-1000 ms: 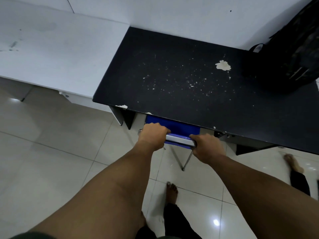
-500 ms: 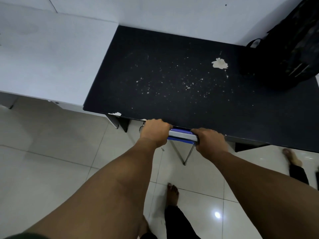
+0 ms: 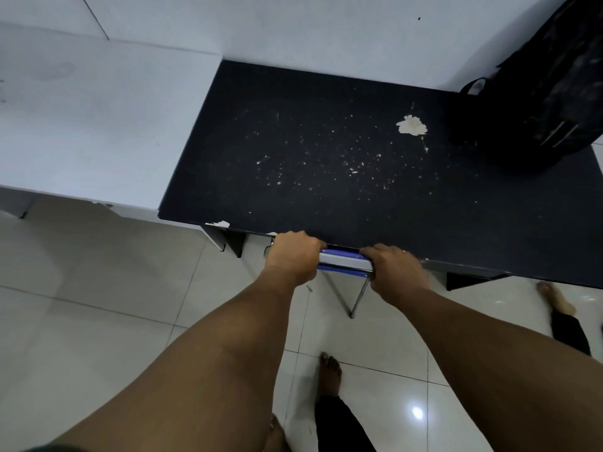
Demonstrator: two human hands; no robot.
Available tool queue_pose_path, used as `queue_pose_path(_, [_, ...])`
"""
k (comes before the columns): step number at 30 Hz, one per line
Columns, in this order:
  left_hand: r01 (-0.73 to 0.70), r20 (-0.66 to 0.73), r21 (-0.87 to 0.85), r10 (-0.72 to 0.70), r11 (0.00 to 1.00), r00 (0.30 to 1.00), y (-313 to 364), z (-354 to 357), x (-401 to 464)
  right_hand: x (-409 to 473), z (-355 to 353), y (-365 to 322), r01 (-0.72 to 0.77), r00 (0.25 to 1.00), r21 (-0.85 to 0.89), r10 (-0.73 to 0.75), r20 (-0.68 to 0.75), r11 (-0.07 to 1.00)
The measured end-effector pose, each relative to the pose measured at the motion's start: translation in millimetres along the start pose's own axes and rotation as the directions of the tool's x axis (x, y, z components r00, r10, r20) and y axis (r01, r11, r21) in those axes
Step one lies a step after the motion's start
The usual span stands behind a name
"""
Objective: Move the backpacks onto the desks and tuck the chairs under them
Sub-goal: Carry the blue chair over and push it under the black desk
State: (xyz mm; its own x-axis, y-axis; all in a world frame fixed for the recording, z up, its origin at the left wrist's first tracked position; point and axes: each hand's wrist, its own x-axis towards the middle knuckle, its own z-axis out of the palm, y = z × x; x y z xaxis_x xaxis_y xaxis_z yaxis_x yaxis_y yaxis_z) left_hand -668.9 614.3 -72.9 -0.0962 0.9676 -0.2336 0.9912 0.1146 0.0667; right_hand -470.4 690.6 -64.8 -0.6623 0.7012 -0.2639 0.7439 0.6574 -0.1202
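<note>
A blue chair [image 3: 346,263] with a silver top rail and metal legs sits almost wholly under the black desk [image 3: 326,158]; only its backrest top and one leg show. My left hand [image 3: 293,256] grips the rail's left end, and my right hand [image 3: 396,269] grips its right end, both at the desk's front edge. A black backpack [image 3: 554,93] stands on the desk's far right corner against the wall.
A white desk [image 3: 81,125] adjoins the black one on the left. Glossy tiled floor [image 3: 98,305] spreads below. My bare feet [image 3: 329,373] stand just behind the chair; the other foot [image 3: 554,298] is at the right under the desk edge.
The chair has slid forward under the black desk; its blue seat, visible a second ago, is now hidden. Both hands moved with the rail up to the desk's edge.
</note>
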Motion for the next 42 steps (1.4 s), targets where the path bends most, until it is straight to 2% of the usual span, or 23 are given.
queue_pose_path(9, [0.014,0.028,-0.003,-0.014,1.000,1.000,0.8,0.0,1.2,2.9,-3.9,-3.2,-0.054,0.997,-0.027,0.056,0.061,0.998])
queue_pose_path(17, [0.082,0.158,-0.077,-0.069,0.994,0.985,6.9,-8.5,-2.7,-2.5,-16.6,-11.6,-0.144,0.980,0.043,0.137,0.144,0.989])
queue_pose_path(21, [0.164,0.184,-0.060,-0.150,0.985,0.971,15.0,-10.2,-6.2,-5.4,-25.5,-16.3,-0.159,0.964,0.036,0.147,0.224,0.987])
queue_pose_path(26, [0.255,0.232,-0.120,-0.223,0.960,0.947,24.1,-29.0,-18.9,-11.6,-45.2,-33.6,-0.146,0.924,-0.078,0.164,0.345,0.986])
queue_pose_path(31, [0.364,0.273,-0.170,-0.311,0.916,0.910,22.3,-47.4,-31.8,-20.3,-66.3,-43.9,-0.136,0.914,-0.076,0.155,0.374,0.988])
queue_pose_path(37, [0.372,0.309,-0.263,-0.287,0.890,0.906,19.2,-67.6,-59.8,-31.7,-74.5,-58.5,-0.049,0.922,-0.109,0.087,0.376,0.993])
queue_pose_path(42, [0.425,0.301,-0.357,-0.328,0.832,0.895,17.3,-71.5,-80.3,-29.7,-83.3,-103.6,0.133,0.951,-0.235,-0.057,0.305,0.963])
